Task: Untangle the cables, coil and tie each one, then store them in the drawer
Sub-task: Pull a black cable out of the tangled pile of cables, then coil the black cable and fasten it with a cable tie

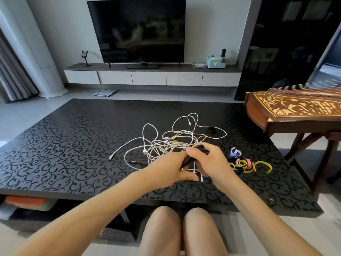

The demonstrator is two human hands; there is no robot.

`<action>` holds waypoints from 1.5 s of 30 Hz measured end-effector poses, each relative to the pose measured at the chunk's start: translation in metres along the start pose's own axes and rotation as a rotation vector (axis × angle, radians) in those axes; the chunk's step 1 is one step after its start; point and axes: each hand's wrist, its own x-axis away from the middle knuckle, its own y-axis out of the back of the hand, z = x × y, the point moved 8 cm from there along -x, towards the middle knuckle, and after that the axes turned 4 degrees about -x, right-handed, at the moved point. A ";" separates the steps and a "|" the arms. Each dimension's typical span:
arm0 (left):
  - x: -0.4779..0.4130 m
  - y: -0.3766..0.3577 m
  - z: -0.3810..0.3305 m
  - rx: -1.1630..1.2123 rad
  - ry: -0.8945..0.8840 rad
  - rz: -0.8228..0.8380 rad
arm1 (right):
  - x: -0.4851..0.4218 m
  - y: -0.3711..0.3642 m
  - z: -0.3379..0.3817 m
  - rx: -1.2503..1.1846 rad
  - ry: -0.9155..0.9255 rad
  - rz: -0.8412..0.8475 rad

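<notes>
Both hands meet at the near edge of the tangle: the right hand (208, 161) pinches a black cable (187, 160), and the left hand (166, 169) curls round its lower part. Nothing looks coiled, tied or stored yet. White cables (171, 143) lie knotted mid-table (64, 145), too snarled to count. Roughly five ties (247, 163) sit right, and five drawers (148, 78) are far off.

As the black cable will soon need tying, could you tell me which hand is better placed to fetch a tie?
Right: the ties lie just beside the right hand, while the left hand also holds the cable.
</notes>
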 end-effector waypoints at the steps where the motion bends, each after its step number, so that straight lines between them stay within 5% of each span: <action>1: 0.002 -0.003 -0.001 0.054 -0.014 0.004 | 0.004 0.001 -0.008 -0.100 -0.057 -0.007; 4: 0.007 -0.024 -0.003 0.501 0.103 0.079 | 0.020 0.006 -0.025 -0.319 -0.117 0.030; 10: 0.010 -0.074 -0.021 1.155 0.258 0.608 | 0.038 0.025 -0.040 -0.292 -0.075 0.055; 14: -0.012 -0.091 -0.019 1.116 0.357 0.677 | 0.035 0.049 -0.039 -0.044 0.023 -0.028; 18: -0.033 -0.115 -0.010 0.993 0.485 0.512 | 0.033 0.070 -0.042 0.193 0.108 -0.172; 21: -0.051 -0.115 -0.006 0.317 0.287 0.334 | 0.036 0.078 -0.066 0.208 0.018 -0.234; 23: -0.058 -0.119 -0.002 -0.209 0.138 0.265 | 0.037 0.076 -0.087 -0.035 -0.116 -0.104; 24: -0.062 -0.119 0.004 -0.264 0.160 0.193 | 0.038 0.077 -0.096 -0.147 -0.193 -0.011; 25: -0.064 -0.117 0.011 -0.164 0.219 0.135 | 0.039 0.084 -0.103 -0.216 -0.253 0.048; 27: -0.066 -0.117 0.031 0.476 0.468 0.033 | 0.036 0.118 -0.115 -0.204 -0.305 -0.034; 30: -0.069 -0.133 0.056 1.494 0.894 0.023 | 0.032 0.207 -0.126 0.341 -0.287 -0.500; 32: -0.077 -0.132 0.058 1.760 0.942 0.070 | 0.023 0.247 -0.121 0.813 -0.235 -0.655; 36: -0.097 -0.127 0.061 1.650 0.894 0.105 | -0.032 0.273 -0.135 1.360 -0.230 -0.377; 39: -0.112 -0.127 0.061 1.591 0.873 0.099 | -0.060 0.281 -0.159 1.504 -0.323 -0.103; 45: -0.121 -0.132 0.066 1.462 0.827 0.058 | -0.063 0.278 -0.155 1.645 -0.299 -0.176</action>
